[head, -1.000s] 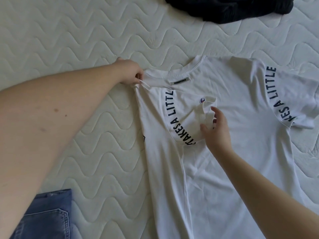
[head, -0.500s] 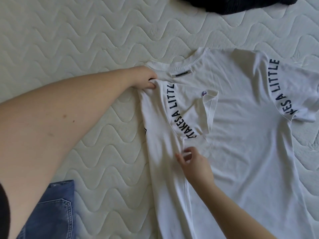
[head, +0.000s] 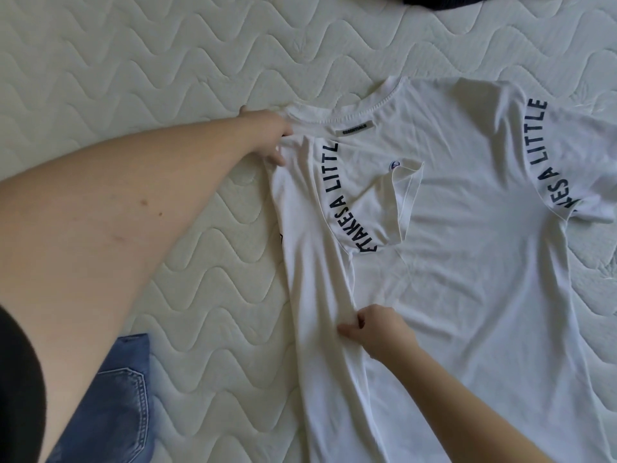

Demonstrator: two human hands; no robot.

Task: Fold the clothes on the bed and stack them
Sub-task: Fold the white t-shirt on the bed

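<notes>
Fingers [head: 350,329] of my right hand [head: 380,332] are curled and pinch a ridge of cloth along the folded side of the white T-shirt [head: 467,262], roughly at mid-body. My left hand [head: 267,135] rests at the shoulder corner by the collar, its fingers bent down onto the cloth; I cannot tell whether they actually clasp the fabric or only press it. I see the shirt lying flat on the bed [head: 133,61], soft thin cotton with shallow creases, its long axis running from the ribbed neckline at the upper middle of my view down toward the bottom edge, so the collar points away from me. Its left side and sleeve are folded inward over the body, the sleeve hem forming a loose open flap. Dark block letters curve along both sleeve seams, reading "TAKES A LITTLE" on the right and "TAKES A LITTL" on the folded one. I read "ESSENTIALS" on the small neck label [head: 354,128], and a tiny round blue badge [head: 393,166] sits near the folded sleeve. Beneath is pale quilted bedding stitched in wavy lines. Blue denim jeans [head: 113,402] with a stitched pocket lie at the lower left, and a dark garment [head: 444,1] shows at the top edge.
</notes>
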